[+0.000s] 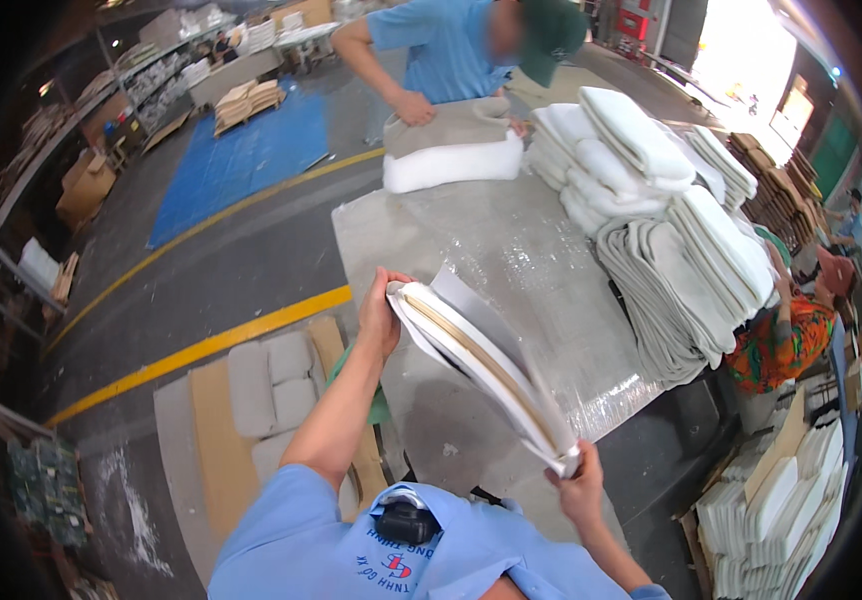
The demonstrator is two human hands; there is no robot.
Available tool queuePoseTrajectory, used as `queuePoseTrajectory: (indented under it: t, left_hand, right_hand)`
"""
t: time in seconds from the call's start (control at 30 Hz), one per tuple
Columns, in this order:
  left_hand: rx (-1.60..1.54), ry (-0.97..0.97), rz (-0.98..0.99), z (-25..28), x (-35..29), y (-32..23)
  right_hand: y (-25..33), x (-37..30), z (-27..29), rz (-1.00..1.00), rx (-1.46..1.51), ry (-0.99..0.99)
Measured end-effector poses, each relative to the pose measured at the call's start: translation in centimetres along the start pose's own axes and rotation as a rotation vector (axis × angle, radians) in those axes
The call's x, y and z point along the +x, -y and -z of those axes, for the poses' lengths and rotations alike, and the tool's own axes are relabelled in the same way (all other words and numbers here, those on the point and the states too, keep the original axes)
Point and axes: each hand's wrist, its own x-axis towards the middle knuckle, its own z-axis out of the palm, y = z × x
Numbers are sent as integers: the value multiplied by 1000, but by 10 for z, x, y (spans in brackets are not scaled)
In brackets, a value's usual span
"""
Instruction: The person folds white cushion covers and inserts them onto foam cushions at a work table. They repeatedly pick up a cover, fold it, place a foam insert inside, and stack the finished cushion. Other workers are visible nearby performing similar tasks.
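Observation:
Both my hands grip a long curved cushion panel [486,365] above the near side of the table. A tan board edge runs along it between layers of white padding, and a loose grey fabric flap rises on its far side. My left hand [381,312] is closed round the upper left end, fingers partly hidden behind it. At the lower right end my right hand [579,488] pinches the fabric corner. Across the table [441,230], a co-worker in a blue shirt rests a hand [413,108] on grey fabric [446,128] laid over a white padding block [451,165].
Stacked white padding [616,150] and folded grey covers [651,290] fill the table's right side. Grey cushions [271,385] lie on boards at my left. Another person in an orange patterned shirt [786,340] is at the right, near stacked white panels [781,500].

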Motion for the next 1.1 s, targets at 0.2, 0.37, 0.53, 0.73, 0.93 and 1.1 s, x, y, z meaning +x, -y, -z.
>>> queuePoseTrajectory:
  t: [0.2,0.37,0.53,0.73,0.93,1.1]
  left_hand:
    - [-55,11,153,-42,61,46]
    - [26,-31,190,-37,83,84]
    - [15,132,253,-46,74,100]
    - [-208,71,216,-39,55,96]
    - [-220,10,274,-71,38,109]
    - [-145,126,118,-69,8,111]
  right_hand:
    - [-32,-44,-47,43,18,44]
    - [-17,-31,-53,30,33,339]
    - [10,28,-62,4,103,520]
    - [126,182,-141,697,-193,171]
    - [155,295,-164,619,-535,331]
    - [154,327,-172,665,-799,456]
